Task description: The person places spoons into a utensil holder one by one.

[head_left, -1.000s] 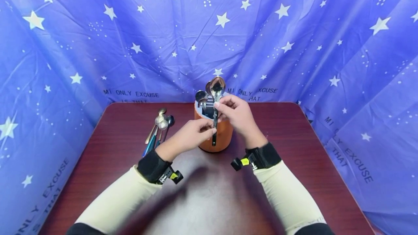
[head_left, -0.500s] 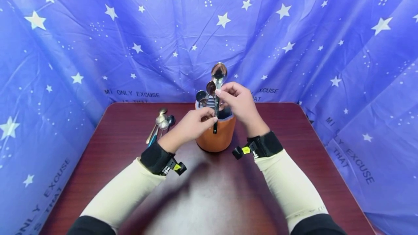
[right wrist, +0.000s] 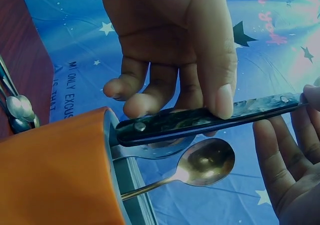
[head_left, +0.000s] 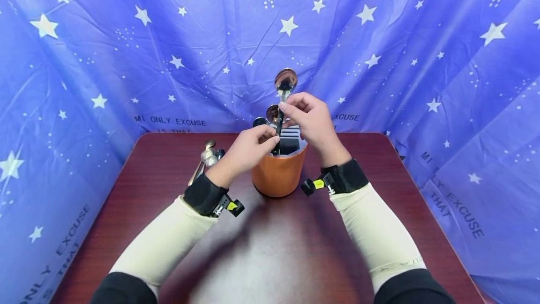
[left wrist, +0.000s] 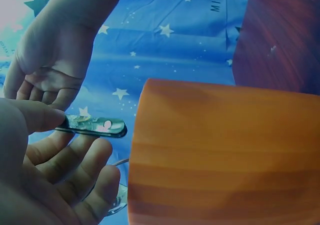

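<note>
A spoon (head_left: 286,79) with a dark marbled handle stands nearly upright, bowl up, between my two hands. My right hand (head_left: 314,121) pinches it just under the bowl. Lower down, the thumb and fingers of my left hand (head_left: 249,149) pinch the handle (right wrist: 175,125), whose riveted end pokes out below them. That end overlaps the rim of an orange utensil holder (head_left: 278,172) in the head view; the left wrist view shows it apart from the wall. A gold spoon (right wrist: 207,161) stands bowl up in the holder, beside a silver spoon (head_left: 260,121).
Several loose spoons (head_left: 208,155) lie on the table left of the holder, partly hidden behind my left hand and wrist. The dark red table (head_left: 363,154) meets a blue star-printed curtain (head_left: 228,36) at its back and sides.
Both hands have risen together, carrying the spoon up and slightly right, so its bowl stands well above the others. More of the holder's front and grey inside shows now.
</note>
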Tool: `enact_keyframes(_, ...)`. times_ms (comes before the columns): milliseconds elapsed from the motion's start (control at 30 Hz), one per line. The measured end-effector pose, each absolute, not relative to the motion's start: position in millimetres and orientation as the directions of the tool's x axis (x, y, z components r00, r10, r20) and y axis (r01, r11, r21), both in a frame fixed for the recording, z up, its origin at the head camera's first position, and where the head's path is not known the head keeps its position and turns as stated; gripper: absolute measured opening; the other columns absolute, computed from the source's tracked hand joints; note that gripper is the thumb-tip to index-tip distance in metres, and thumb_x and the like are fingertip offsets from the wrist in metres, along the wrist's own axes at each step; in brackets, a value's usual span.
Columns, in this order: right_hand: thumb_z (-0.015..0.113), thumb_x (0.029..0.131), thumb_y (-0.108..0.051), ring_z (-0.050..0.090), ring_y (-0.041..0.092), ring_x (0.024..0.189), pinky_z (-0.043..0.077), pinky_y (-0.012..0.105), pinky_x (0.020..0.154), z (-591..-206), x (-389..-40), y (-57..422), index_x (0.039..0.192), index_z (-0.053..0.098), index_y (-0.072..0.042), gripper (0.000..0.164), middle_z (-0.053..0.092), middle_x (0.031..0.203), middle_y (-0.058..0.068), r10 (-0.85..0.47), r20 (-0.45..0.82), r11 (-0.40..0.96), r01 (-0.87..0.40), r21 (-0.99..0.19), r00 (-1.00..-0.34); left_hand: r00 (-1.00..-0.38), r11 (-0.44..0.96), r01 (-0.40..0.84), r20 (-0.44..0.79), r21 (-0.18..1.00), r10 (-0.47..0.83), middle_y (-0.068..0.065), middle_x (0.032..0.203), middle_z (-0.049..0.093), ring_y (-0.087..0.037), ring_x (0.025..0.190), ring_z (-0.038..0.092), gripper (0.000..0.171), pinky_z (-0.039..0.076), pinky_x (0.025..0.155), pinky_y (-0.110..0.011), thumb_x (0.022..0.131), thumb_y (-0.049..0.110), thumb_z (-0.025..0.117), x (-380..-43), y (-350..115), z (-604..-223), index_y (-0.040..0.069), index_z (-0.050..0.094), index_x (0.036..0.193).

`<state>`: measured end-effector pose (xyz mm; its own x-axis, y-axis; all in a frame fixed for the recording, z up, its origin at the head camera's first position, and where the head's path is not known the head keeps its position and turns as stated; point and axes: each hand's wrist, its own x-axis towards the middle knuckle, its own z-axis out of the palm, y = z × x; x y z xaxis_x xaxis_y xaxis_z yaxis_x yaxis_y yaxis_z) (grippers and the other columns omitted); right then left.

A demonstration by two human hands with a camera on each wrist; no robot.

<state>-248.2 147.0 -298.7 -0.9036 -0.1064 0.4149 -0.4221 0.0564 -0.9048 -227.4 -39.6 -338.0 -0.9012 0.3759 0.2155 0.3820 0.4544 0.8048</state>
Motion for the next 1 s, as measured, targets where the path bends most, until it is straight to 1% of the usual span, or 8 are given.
enact_keyframes(233, 0.074, 0.093, -0.012, 0.066, 0.022, 0.072, 0.061, 0.037, 0.067, -305.8, -249.3, 144.6, 0.098, 0.068, -0.001, 0.013, 0.067, 0.081, 0.003, -0.122, 0.404, 0.02, -0.409, -0.912, -0.907, -0.922, 0.487, 0.333, 0.17, 0.807, 0.348, -0.001, 0.099, 0.068, -0.018, 0.08, 0.058, 0.02, 0.048, 0.068, -0.033, 0.101, 0.028, 0.062, -232.2, -39.2, -341.6, 0.014, 0.068, 0.114)
enact_keyframes(467, 0.073, 0.094, -0.012, 0.067, 0.015, 0.074, 0.061, 0.037, 0.071, -317.8, -250.2, 144.2, 0.096, 0.067, -0.002, 0.013, 0.067, 0.082, 0.002, -0.131, 0.335, 0.042, -0.343, -0.939, -0.933, -0.922, 0.546, 0.341, 0.159, 0.765, 0.352, -0.002, 0.099, 0.069, -0.018, 0.082, 0.059, 0.019, 0.049, 0.069, -0.033, 0.1, 0.025, 0.063, -234.8, -38.2, -348.5, 0.012, 0.069, 0.112)
enact_keyframes(600, 0.073, 0.093, -0.013, 0.067, 0.016, 0.075, 0.061, 0.04, 0.071, -325.0, -250.5, 144.3, 0.096, 0.067, -0.002, 0.013, 0.068, 0.084, 0.002, -0.152, 0.307, 0.065, -0.32, -0.945, -0.939, -0.92, 0.542, 0.353, 0.177, 0.762, 0.35, -0.003, 0.099, 0.068, -0.018, 0.082, 0.059, 0.016, 0.049, 0.069, -0.033, 0.1, 0.022, 0.064, -235.1, -39.0, -352.0, 0.011, 0.068, 0.11)
enact_keyframes(733, 0.073, 0.093, -0.013, 0.066, 0.017, 0.078, 0.061, 0.043, 0.073, -333.5, -251.2, 145.1, 0.099, 0.067, 0.0, 0.016, 0.069, 0.087, 0.002, -0.183, 0.27, 0.114, -0.293, -0.949, -0.946, -0.918, 0.534, 0.36, 0.189, 0.765, 0.348, -0.003, 0.097, 0.068, -0.018, 0.081, 0.059, 0.014, 0.049, 0.069, -0.032, 0.099, 0.021, 0.064, -235.4, -39.8, -353.8, 0.011, 0.068, 0.108)
enact_keyframes(800, 0.073, 0.093, -0.014, 0.067, 0.019, 0.079, 0.06, 0.043, 0.074, -338.2, -251.9, 145.9, 0.101, 0.067, 0.0, 0.017, 0.069, 0.091, 0.004, -0.206, 0.245, 0.171, -0.281, -0.944, -0.948, -0.923, 0.539, 0.352, 0.189, 0.765, 0.334, -0.003, 0.098, 0.069, -0.018, 0.082, 0.06, 0.014, 0.049, 0.07, -0.033, 0.1, 0.022, 0.063, -235.7, -40.3, -354.5, 0.012, 0.068, 0.108)
enact_keyframes(933, 0.073, 0.092, -0.013, 0.07, 0.025, 0.083, 0.06, 0.039, 0.072, -347.5, -253.7, 148.3, 0.105, 0.067, -0.001, 0.019, 0.07, 0.1, 0.011, -0.245, 0.199, 0.279, -0.266, -0.923, -0.949, -0.942, 0.553, 0.311, 0.174, 0.773, 0.287, -0.003, 0.097, 0.07, -0.018, 0.084, 0.063, 0.015, 0.051, 0.071, -0.034, 0.099, 0.024, 0.063, -235.8, -43.1, -355.5, 0.012, 0.069, 0.107)
enact_keyframes(1000, 0.073, 0.092, -0.012, 0.07, 0.027, 0.082, 0.06, 0.037, 0.071, -351.2, -254.3, 149.6, 0.107, 0.067, -0.001, 0.02, 0.07, 0.105, 0.013, -0.245, 0.189, 0.309, -0.262, -0.914, -0.951, -0.949, 0.557, 0.291, 0.163, 0.778, 0.27, -0.003, 0.095, 0.07, -0.018, 0.084, 0.064, 0.015, 0.052, 0.072, -0.035, 0.098, 0.026, 0.063, -236.0, -44.6, -356.2, 0.013, 0.068, 0.105)
